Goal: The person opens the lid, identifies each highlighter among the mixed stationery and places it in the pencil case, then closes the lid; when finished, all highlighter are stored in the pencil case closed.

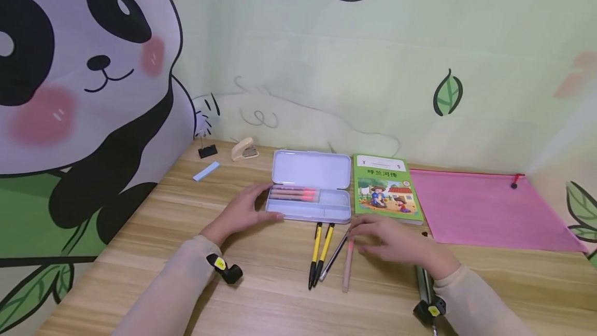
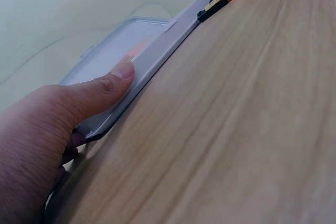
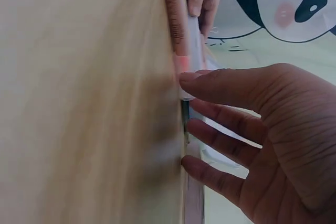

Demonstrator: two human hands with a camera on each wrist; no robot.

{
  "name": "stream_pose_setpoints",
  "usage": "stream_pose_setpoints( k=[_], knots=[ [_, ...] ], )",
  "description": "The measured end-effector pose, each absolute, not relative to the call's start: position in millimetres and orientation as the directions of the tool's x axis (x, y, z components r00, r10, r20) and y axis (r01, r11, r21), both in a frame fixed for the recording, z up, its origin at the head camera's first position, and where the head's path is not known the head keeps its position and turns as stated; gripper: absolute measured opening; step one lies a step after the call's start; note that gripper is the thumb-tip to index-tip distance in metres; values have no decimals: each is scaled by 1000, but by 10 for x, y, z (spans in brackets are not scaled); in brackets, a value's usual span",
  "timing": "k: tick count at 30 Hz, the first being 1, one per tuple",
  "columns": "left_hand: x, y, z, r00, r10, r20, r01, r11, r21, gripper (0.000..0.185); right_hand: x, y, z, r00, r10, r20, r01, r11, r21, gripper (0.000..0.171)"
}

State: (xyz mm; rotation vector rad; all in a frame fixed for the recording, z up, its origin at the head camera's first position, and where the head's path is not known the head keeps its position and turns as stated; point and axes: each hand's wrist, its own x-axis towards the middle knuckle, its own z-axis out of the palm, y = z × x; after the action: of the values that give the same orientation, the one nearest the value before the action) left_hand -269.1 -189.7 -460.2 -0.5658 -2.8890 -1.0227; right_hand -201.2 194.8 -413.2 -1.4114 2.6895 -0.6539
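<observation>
An open pale pencil case (image 1: 336, 199) lies on the table, with several pink highlighters (image 1: 294, 194) in its back compartment. My left hand (image 1: 244, 209) grips its left end, thumb along the front wall (image 2: 152, 61) and fingers around the far side. In front of the case lie two yellow-and-black pens (image 1: 317, 255), a slim dark pen (image 1: 335, 255) and a loose pink highlighter (image 1: 347, 268). My right hand (image 1: 389, 237) is over the highlighter's clear-capped end, fingers spread. In the right wrist view the thumb overlaps that cap (image 3: 185, 85).
A green picture-cover book (image 1: 387, 188) lies right of the case, beside a pink zip pouch (image 1: 494, 211). At the back left are a binder clip (image 1: 207, 151), a cream stapler (image 1: 244, 150) and a light blue strip (image 1: 206, 171). A slim grey object (image 1: 424, 281) lies under the right wrist.
</observation>
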Motion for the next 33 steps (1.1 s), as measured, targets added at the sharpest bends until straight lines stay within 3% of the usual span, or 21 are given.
stream_pose_setpoints(
  k=[10, 14, 24, 33],
  knots=[
    [-2688, -1904, -4603, -931, 333, 151, 354, 716, 602, 108, -2025, 1959, -4168, -585, -794, 165, -781, 496, -379, 16],
    [-2687, -1907, -4595, -932, 334, 142, 349, 715, 606, 108, -2035, 2006, -4169, -581, -803, 135, -774, 494, -396, 17],
    [-2699, -1959, -4588, -920, 366, 137, 371, 706, 603, 103, -2047, 2101, -4058, -627, -778, -48, -628, 540, -560, 13],
    [-2702, -1941, -4591, -920, 365, 145, 375, 705, 602, 104, -2069, 2203, -3920, -639, -769, 7, -572, 470, -673, 9]
  ],
)
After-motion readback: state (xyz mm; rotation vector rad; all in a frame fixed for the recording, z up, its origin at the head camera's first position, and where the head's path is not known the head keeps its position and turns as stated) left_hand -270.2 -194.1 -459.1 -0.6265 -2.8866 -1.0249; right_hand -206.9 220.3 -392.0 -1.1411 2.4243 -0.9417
